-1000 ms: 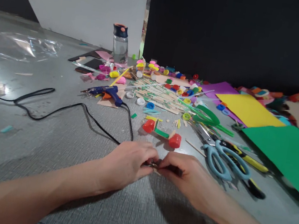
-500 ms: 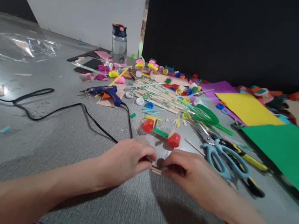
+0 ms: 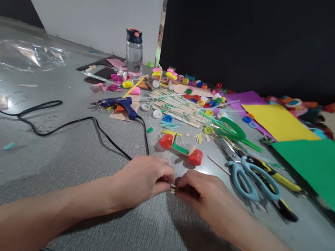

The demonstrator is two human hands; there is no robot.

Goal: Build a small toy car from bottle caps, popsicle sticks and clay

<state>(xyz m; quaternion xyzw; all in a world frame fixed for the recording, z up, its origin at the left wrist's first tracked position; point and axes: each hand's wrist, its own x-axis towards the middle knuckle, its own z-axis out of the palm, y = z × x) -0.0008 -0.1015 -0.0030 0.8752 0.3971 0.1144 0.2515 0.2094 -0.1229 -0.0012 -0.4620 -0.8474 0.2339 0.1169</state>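
Observation:
Near the middle of the table, my left hand (image 3: 149, 177) pinches the left end of some small wooden sticks (image 3: 173, 188). My right hand (image 3: 204, 192) closes on their right end, fingertips almost meeting the left ones. Only a short stretch of the sticks shows between the fingers; the rest is hidden, so I cannot tell how many there are. Just beyond my hands lies a small piece with red bottle caps (image 3: 195, 157) at both ends and a green strip (image 3: 180, 149) between them.
Blue-handled scissors (image 3: 243, 187) and a yellow-black cutter (image 3: 285, 181) lie right of my hands. A blue glue gun (image 3: 120, 105) with a black cord (image 3: 110, 139) lies left. Behind are wooden sticks (image 3: 173, 106), caps and a bottle (image 3: 134, 53); coloured sheets (image 3: 321, 169) lie at right.
My right hand has shifted slightly left, closer to my left hand, covering more of the sticks. My left hand has stayed nearly in place.

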